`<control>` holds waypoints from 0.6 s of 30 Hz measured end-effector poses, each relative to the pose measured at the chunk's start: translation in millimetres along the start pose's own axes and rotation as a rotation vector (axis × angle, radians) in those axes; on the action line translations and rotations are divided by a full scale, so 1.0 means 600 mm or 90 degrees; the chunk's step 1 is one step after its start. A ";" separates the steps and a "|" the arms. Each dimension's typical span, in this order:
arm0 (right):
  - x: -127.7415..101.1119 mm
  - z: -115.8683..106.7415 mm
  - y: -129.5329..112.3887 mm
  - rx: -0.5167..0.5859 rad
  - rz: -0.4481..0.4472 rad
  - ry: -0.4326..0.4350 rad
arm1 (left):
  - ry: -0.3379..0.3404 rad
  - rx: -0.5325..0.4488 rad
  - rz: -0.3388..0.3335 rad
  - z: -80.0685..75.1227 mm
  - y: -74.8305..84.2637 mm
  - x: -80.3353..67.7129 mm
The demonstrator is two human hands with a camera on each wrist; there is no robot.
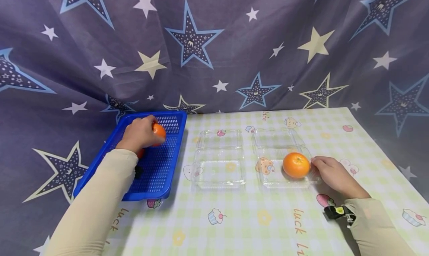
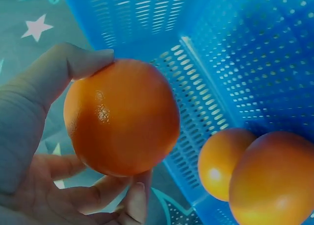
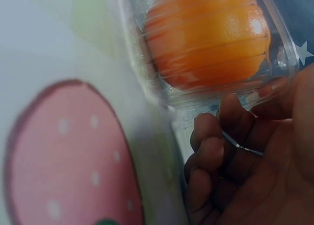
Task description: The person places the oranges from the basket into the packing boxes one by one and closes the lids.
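Firm pinch for the left hand (image 1: 139, 135), light pinch for the right hand (image 1: 336, 176)

At the left, a blue perforated basket (image 1: 176, 155) sits on the desk (image 1: 241, 226). Over its far part, the left hand pinches an orange (image 2: 122, 117), thumb on 1 side and fingertips on the other. 2 more oranges (image 2: 277, 181) lie in the basket; some of its contents are hidden behind the left sleeve (image 1: 97, 200). The grip looks sound: it straddles the fruit's middle, and keeping it there should stop the smooth skin from slipping. A good lift calls for enough height to clear the basket's right rim, with the forearm kept off the other fruit.

Right of the basket, the left transparent clamshell box (image 1: 219, 183) lies open, lid far, base near. Its plastic looks thin and light, so any pass above it should stay high enough not to nudge it.

Farther right, the right transparent clamshell box (image 1: 273, 182) is open too, and 1 orange (image 1: 296, 165) rests in the right part of its near half. The right hand appears to pinch this box's right edge, its other fingers curled. A gentle hold suits it: enough to prevent sliding, too little to bend the wall. Keeping the base flat should stop the fruit from rolling.
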State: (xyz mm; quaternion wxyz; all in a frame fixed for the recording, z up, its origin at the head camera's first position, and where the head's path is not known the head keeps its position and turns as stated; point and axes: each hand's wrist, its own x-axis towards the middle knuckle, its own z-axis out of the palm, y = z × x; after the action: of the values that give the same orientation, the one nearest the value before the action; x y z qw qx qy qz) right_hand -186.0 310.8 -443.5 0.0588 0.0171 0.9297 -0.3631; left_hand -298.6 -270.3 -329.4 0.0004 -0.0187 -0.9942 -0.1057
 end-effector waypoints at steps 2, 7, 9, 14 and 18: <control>0.000 0.000 0.001 -0.001 -0.003 0.001 | 0.011 -0.011 -0.009 -0.008 0.003 -0.005; 0.001 0.001 0.000 -0.003 -0.011 0.005 | 0.049 -0.012 -0.007 -0.021 0.012 -0.012; 0.001 0.002 -0.001 -0.002 -0.011 0.005 | 0.063 -0.010 0.002 -0.025 0.016 -0.014; 0.001 0.004 -0.003 -0.003 -0.009 0.002 | 0.074 -0.019 0.016 -0.036 0.031 -0.018; 0.002 0.004 -0.004 -0.002 -0.012 0.002 | 0.078 -0.022 0.026 -0.042 0.041 -0.021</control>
State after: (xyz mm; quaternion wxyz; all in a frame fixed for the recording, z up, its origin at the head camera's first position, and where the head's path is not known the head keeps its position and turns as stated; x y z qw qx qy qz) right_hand -186.9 307.5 -443.9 0.0536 0.0090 0.9304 -0.3624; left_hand -285.4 -251.9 -299.3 0.0629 -0.0325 -0.9898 -0.1238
